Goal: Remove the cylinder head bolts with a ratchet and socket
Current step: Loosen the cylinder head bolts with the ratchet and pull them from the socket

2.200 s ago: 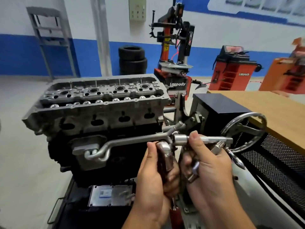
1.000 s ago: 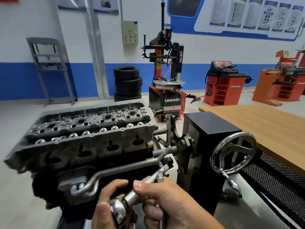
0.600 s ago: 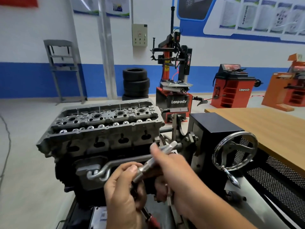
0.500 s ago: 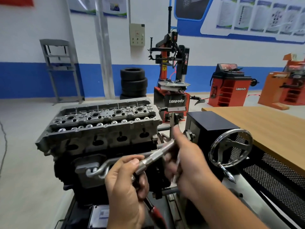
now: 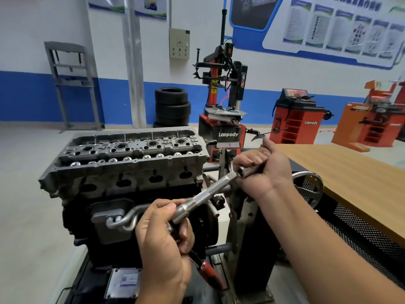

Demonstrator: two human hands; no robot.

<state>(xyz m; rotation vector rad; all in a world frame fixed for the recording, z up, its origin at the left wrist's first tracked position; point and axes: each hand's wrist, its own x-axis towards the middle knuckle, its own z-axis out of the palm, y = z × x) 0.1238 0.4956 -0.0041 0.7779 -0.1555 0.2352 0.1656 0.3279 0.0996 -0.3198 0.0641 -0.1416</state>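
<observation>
Left hand [image 5: 163, 240] grips ratchet [image 5: 175, 218] with extension bar [image 5: 206, 194]. Right hand [image 5: 263, 170] holds socket [image 5: 246, 171], fingers curled around it, touching bar tip. Cylinder head [image 5: 125, 159] sits left, apart from hands.

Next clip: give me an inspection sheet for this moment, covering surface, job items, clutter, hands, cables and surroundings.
Surface: light wooden tabletop at right, bare where visible.
Job's things: grey aluminium cylinder head sits on the dark engine block, on a stand; knurled chrome extension bar on the red-handled ratchet; chrome socket near the bar's tip, not yet seated.
Clutter: nothing seen.
Hands: left hand grips the ratchet end of the bar; right hand holds the socket.
Cables: nothing clearly seen.
Surroundings: steel handwheel on the stand; stacked black tyres; red tyre changer; red wheel balancer.
</observation>
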